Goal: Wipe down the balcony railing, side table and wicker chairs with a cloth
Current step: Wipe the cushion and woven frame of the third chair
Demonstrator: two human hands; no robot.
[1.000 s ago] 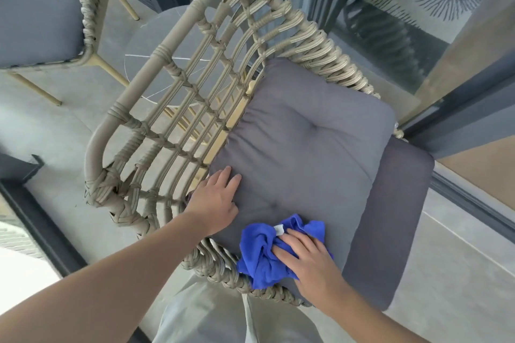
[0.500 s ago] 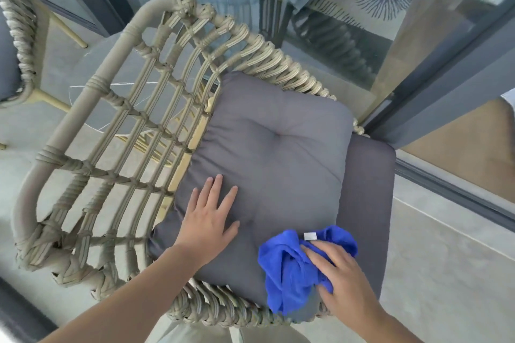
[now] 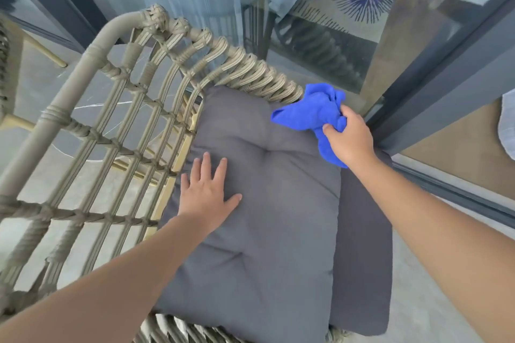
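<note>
Balcony: 1 wicker chair (image 3: 92,131), 2 cushions (image 3: 259,220), 1 cloth (image 3: 309,114) gripped.

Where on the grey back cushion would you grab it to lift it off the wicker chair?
Probably the cushion's free right edge, coming from the chair's open front. That edge overhangs the darker seat pad, while its left side is pressed against the wicker frame under the flat left hand.

Blue cloth (image 3: 309,113) was gripped by right hand (image 3: 348,138) at wicker chair (image 3: 117,125) rim; left hand (image 3: 204,192) laid flat on grey cushion (image 3: 264,231).
</note>
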